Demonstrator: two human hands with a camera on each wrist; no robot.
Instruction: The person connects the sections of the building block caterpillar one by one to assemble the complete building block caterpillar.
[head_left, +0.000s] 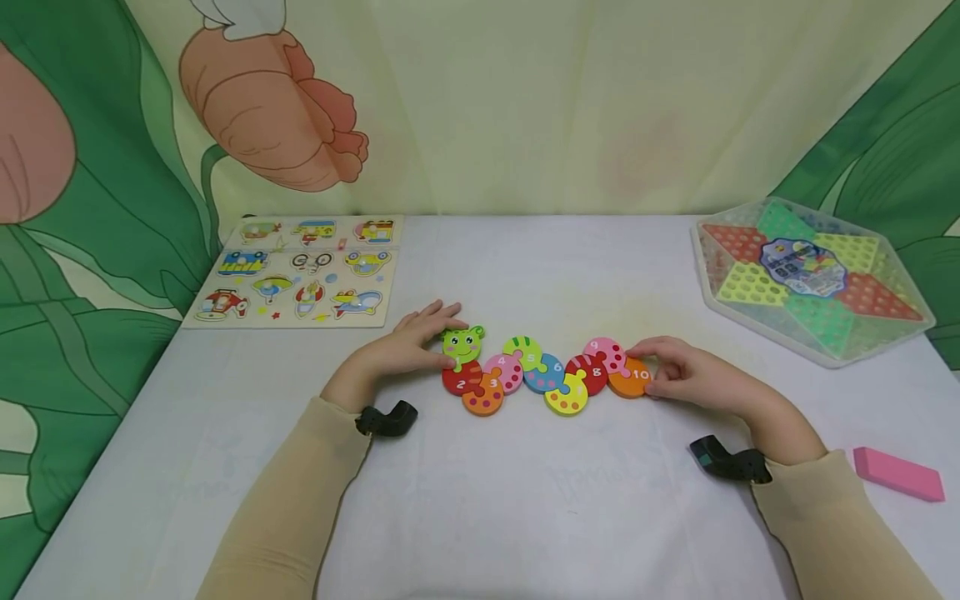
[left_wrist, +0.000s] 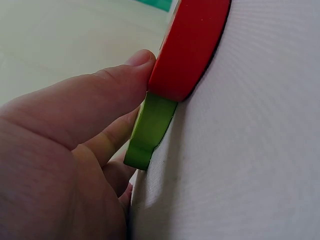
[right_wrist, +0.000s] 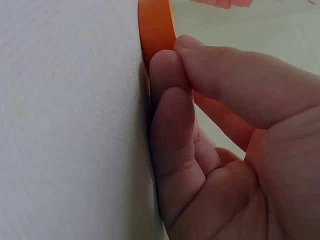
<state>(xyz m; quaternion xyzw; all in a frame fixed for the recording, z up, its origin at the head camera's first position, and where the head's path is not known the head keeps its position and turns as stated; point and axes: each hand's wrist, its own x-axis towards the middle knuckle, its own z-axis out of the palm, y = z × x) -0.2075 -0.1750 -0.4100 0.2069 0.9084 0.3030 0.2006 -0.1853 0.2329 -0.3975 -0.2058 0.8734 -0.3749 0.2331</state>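
A colourful caterpillar number puzzle (head_left: 566, 392) lies flat on the white table, its round numbered pieces linked in a zigzag from a green smiling head (head_left: 463, 343) to the orange piece marked 10 (head_left: 630, 379). My left hand (head_left: 408, 342) holds the head end, thumb at the edge where green meets the red piece (left_wrist: 192, 50) and fingers behind the head. At the other end my right hand (head_left: 693, 375) pinches the orange piece by its edge; the right wrist view shows the thumb against its rim (right_wrist: 157, 27) and the other fingers curled low on the cloth.
A wooden vehicle puzzle board (head_left: 300, 287) lies at the back left. At the back right rests a clear hexagonal game box (head_left: 813, 271) with coloured triangles. A pink block (head_left: 898, 473) sits beside the right sleeve. A printed curtain (head_left: 525, 108) hangs behind the table.
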